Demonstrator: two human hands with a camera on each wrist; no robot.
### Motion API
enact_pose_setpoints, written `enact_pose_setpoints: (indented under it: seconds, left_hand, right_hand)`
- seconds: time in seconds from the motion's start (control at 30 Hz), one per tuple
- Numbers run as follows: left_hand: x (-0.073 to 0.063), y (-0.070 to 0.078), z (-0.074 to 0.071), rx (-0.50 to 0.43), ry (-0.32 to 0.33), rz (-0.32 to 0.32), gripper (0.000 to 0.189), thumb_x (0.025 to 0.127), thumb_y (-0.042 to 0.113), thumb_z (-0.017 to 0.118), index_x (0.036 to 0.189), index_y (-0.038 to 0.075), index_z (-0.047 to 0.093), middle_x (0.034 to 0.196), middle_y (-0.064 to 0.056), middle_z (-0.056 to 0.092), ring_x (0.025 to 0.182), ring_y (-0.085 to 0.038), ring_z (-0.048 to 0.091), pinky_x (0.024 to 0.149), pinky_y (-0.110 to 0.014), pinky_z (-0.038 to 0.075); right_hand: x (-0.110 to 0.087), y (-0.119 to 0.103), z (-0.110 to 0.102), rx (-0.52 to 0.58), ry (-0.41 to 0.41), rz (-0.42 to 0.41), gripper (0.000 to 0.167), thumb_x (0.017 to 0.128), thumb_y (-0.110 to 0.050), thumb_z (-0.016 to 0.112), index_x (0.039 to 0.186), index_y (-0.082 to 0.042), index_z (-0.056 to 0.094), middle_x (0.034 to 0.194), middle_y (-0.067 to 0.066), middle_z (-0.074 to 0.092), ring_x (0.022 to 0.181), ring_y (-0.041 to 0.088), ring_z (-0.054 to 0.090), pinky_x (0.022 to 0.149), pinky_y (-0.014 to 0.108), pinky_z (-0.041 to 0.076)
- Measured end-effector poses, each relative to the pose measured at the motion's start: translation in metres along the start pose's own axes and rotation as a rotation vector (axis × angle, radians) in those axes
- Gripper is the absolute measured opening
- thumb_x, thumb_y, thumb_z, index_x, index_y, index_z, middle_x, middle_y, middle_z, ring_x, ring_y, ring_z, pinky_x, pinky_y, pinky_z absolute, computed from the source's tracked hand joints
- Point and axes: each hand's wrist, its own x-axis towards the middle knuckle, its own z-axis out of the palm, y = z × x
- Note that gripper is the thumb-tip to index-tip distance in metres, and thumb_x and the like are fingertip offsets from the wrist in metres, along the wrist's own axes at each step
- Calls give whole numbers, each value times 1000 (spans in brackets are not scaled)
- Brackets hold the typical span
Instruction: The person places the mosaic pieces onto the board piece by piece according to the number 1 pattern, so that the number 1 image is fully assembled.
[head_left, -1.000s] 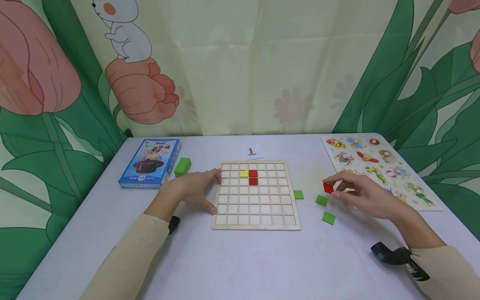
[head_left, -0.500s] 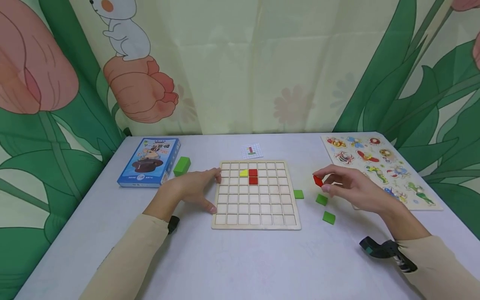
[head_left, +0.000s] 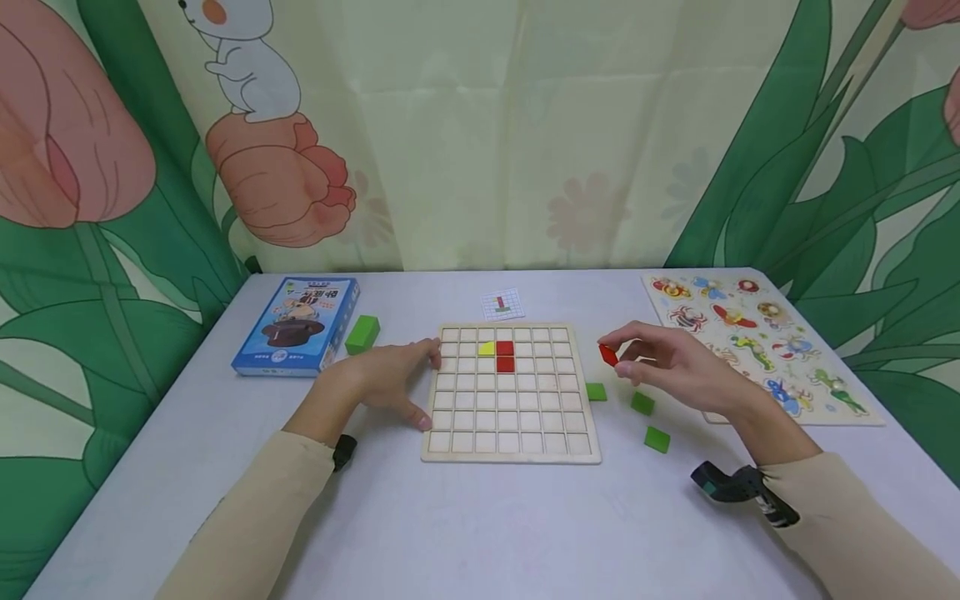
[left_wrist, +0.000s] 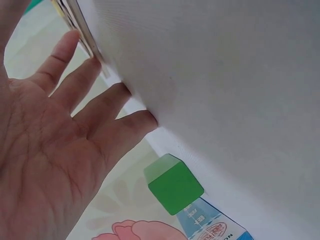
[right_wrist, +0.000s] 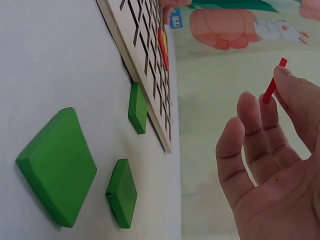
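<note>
Between thumb and fingertips, my right hand (head_left: 667, 362) pinches a thin red square tile (head_left: 608, 354), held up off the table to the right of the wooden grid board (head_left: 512, 457). The right wrist view shows that red tile (right_wrist: 274, 81) edge-on. My left hand (head_left: 382, 373) lies along the board's left edge, its thumb near the lower corner and its spread fingers farther up. In the board's upper cells sit two red tiles (head_left: 506, 364), one above the other, with a yellow piece (head_left: 487, 348) left of the upper one.
Several loose green tiles (head_left: 657, 439) lie right of the board. A green block (head_left: 363, 335) and a blue box (head_left: 296, 326) stand at the left. Behind the board is a small pattern card (head_left: 502, 304); a picture board of insects (head_left: 738, 333) lies at the far right.
My right hand has carried the red tile leftward and slightly up, closer to the board. The left hand stays at the board's left edge.
</note>
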Motion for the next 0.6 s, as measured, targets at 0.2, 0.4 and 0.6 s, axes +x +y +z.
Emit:
enact_pose_setpoints:
  seconds: [0.2, 0.4, 0.6]
  left_hand:
    - [2, -1, 1, 0, 4, -4, 99, 63, 56, 95, 144, 32, 44, 163, -6, 39, 138, -27, 48, 116, -52, 39]
    - [3, -1, 2, -8, 5, -3, 96, 62, 57, 95, 141, 33, 45, 162, -5, 39, 137, -26, 48, 115, -52, 40]
    - [2, -2, 2, -7, 8, -5, 97, 61, 57, 95, 141, 32, 46, 164, -6, 38, 138, -27, 48, 115, -53, 39]
  right_hand:
    - [14, -5, 3, 6, -16, -2, 35, 101, -9, 66, 135, -8, 62, 130, 9, 63, 106, 19, 64, 81, 29, 58]
    - [28, -5, 9, 45, -42, -73, 35, 100, -4, 66, 134, -5, 62, 125, 9, 63, 102, 22, 64, 79, 29, 57]
    - [42, -7, 17, 59, -67, -103, 34, 100, -5, 65, 134, -9, 63, 125, 10, 64, 102, 26, 64, 80, 30, 58]
